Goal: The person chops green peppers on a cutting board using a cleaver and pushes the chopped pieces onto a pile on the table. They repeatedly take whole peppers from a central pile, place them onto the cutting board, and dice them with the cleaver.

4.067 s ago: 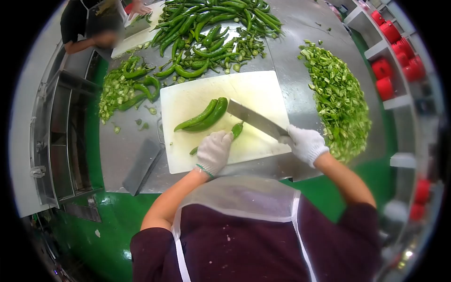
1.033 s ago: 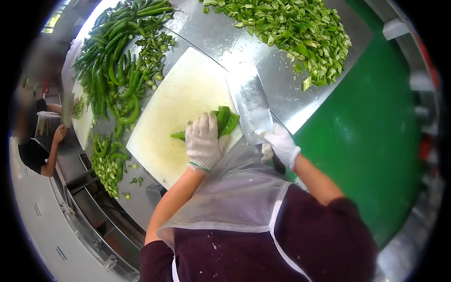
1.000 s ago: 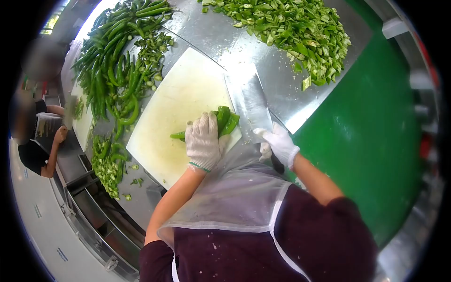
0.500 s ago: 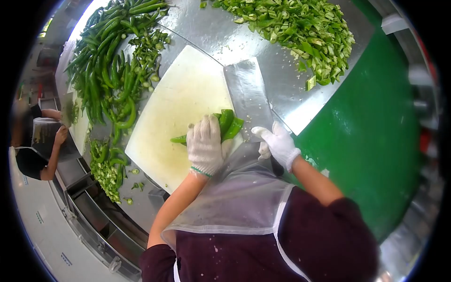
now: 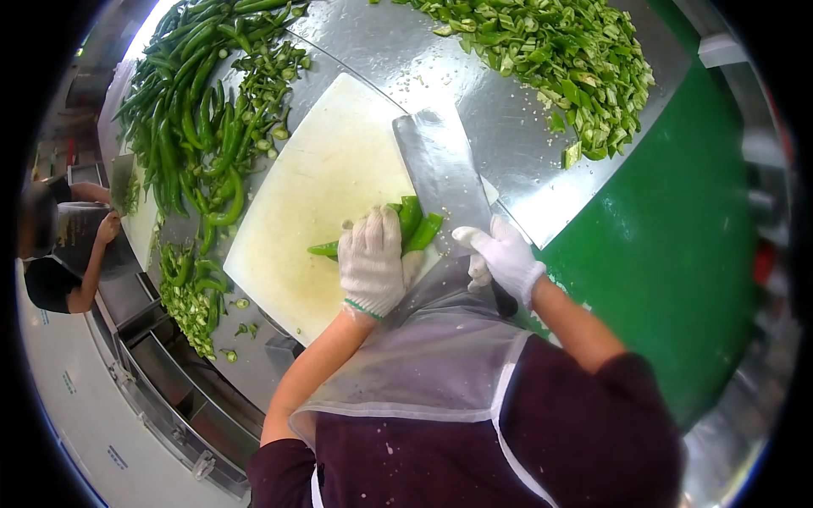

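Note:
Under my gloved left hand (image 5: 371,261), pressed palm down on the white cutting board (image 5: 326,169), lie green peppers (image 5: 412,222), whose ends stick out on both sides of the fingers. My gloved right hand (image 5: 501,258) is closed round the handle of a broad cleaver (image 5: 442,165), at the board's right edge. The flat blade points away from me and lies beside the pepper ends. Part of the handle shows dark below my right hand.
Whole green peppers (image 5: 182,127) are heaped at the left, with cut pieces (image 5: 185,313) below them. A large pile of chopped pepper (image 5: 576,72) covers the back right of the metal table (image 5: 500,127). A co-worker (image 5: 63,245) is at the far left.
The cleaver blade has tilted and shifted slightly left at its far end. My left hand stays on the peppers. The view has shifted a little.

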A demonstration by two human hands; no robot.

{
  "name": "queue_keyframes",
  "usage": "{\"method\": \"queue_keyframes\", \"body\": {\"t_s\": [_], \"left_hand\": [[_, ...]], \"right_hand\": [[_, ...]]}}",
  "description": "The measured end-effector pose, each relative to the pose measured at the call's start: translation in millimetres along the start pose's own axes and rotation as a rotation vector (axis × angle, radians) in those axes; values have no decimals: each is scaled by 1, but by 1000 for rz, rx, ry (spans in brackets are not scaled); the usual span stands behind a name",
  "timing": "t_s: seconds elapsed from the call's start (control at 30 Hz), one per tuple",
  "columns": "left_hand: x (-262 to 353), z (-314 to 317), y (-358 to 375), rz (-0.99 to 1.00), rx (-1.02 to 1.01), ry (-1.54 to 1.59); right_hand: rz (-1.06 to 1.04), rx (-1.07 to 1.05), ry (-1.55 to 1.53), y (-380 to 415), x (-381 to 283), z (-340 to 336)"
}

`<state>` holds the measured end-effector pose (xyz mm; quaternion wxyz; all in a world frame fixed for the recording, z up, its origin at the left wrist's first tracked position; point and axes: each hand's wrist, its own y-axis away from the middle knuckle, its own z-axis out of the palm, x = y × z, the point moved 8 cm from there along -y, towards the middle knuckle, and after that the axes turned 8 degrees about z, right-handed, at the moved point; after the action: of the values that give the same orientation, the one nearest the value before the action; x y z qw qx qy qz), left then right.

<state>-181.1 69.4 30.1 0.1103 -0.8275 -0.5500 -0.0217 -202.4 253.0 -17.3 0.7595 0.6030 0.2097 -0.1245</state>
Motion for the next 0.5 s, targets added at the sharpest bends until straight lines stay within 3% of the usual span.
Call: {"method": "queue_keyframes", "body": {"t_s": [0.2, 0.37, 0.5], "left_hand": [[-2, 0, -1, -22, 56, 10], [-2, 0, -3, -52, 38, -18], [0, -4, -5, -70, 37, 15]], "right_hand": [[19, 47, 68, -15, 0, 3], [150, 1, 360, 5, 3, 3], [85, -64, 281, -1, 14, 3]]}}
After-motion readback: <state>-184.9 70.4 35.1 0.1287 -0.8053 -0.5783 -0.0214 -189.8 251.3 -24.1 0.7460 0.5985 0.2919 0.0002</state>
